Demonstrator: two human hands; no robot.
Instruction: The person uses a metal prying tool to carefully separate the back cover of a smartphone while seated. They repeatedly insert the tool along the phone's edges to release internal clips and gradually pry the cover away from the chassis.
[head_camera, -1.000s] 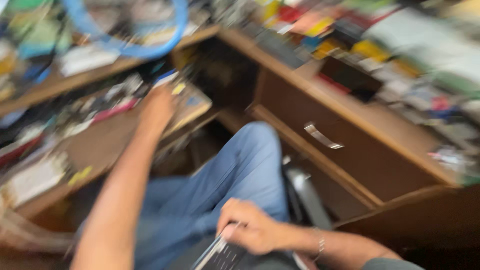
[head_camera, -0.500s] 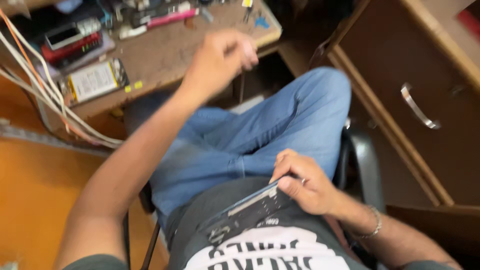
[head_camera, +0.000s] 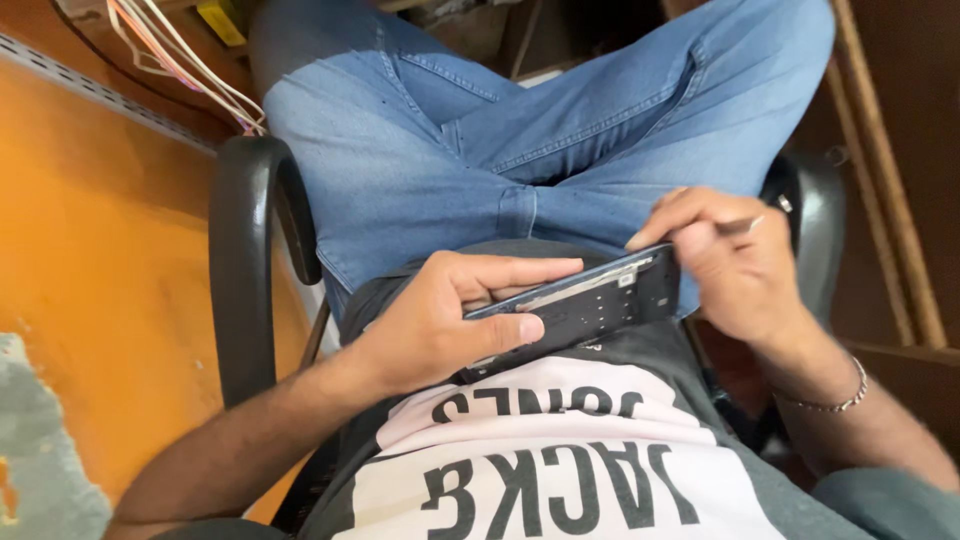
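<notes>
Phone (head_camera: 590, 305): opened, flat over the lap, against the shirt (head_camera: 560, 470).
Left hand (head_camera: 440, 320): grip closed round the phone's near end.
Right hand (head_camera: 735, 265): pinches a thin tool (head_camera: 742, 226) at the phone's far end.
Advice: brace the phone, use light tool pressure.

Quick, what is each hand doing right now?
Left hand: closed around the dark opened phone, holding it.
Right hand: closed on a thin metal tool, touching the phone's end.

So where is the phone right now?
The phone is in the middle of the head view, over the person's lap, held between the left hand and the right hand, just above the shirt.
</notes>
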